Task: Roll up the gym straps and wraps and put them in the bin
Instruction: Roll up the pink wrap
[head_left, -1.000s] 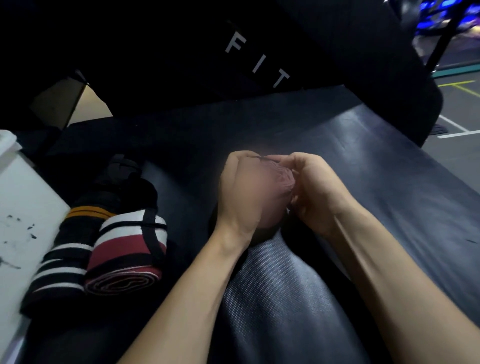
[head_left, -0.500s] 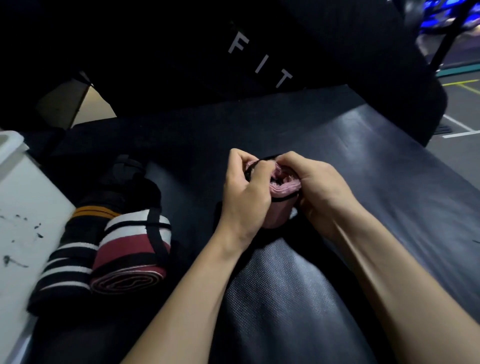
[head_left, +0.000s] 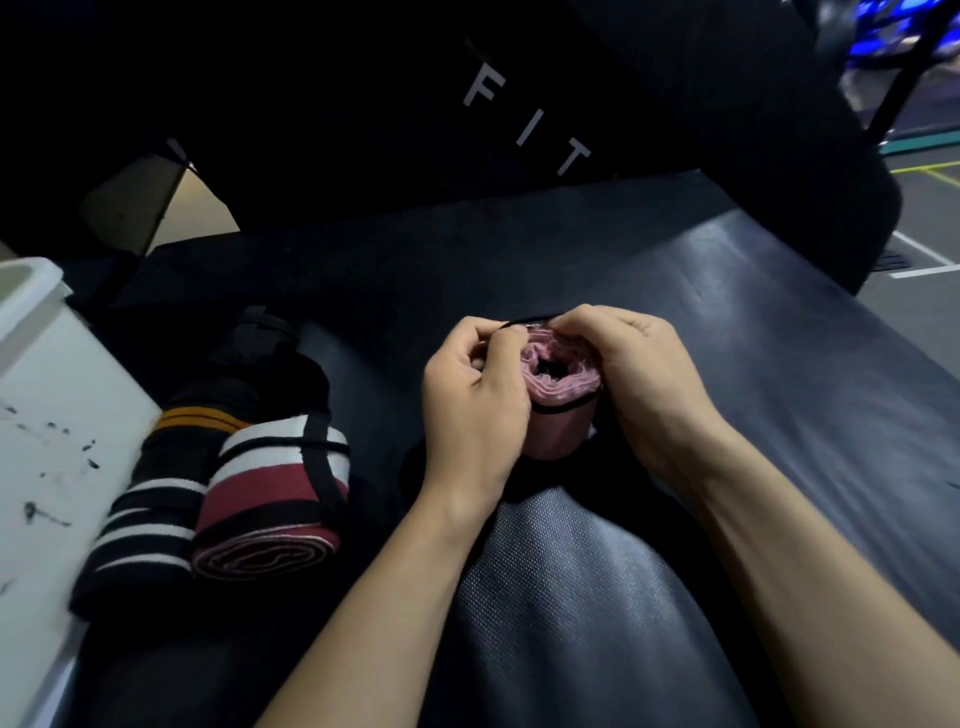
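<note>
- The pink wrap (head_left: 558, 395) stood rolled up on end on the black padded bench (head_left: 753, 364), its spiral end facing up, held between both hands.
- The left hand (head_left: 470, 410) was curled against the roll's left side; its thumb and forefinger were pinched together on a thin black elastic cord (head_left: 524, 322) just above the roll's far rim.
- The right hand (head_left: 647, 379) wrapped the roll's right side, fingers bent over the top edge, their tips meeting the left fingertips at the cord.
- A loop of the same black cord ran across the near face of the roll, just below the fingers of both hands.
- Well to the left of the left fingers lay a rolled wrap in white, maroon and black stripes (head_left: 275, 493), bound by a black band, its coiled end facing the camera.
- Touching that roll on its left lay a black wrap with white stripes and an orange band (head_left: 156, 514); whether it was fully rolled could not be told in the dim light.
- Further left still, just beside the black wrap, stood the white bin (head_left: 47, 415), its wall marked with dark smudges.
- Beyond the fingers rose a dark upright pad (head_left: 524, 119) printed with the pale letters F, I, T.
</note>
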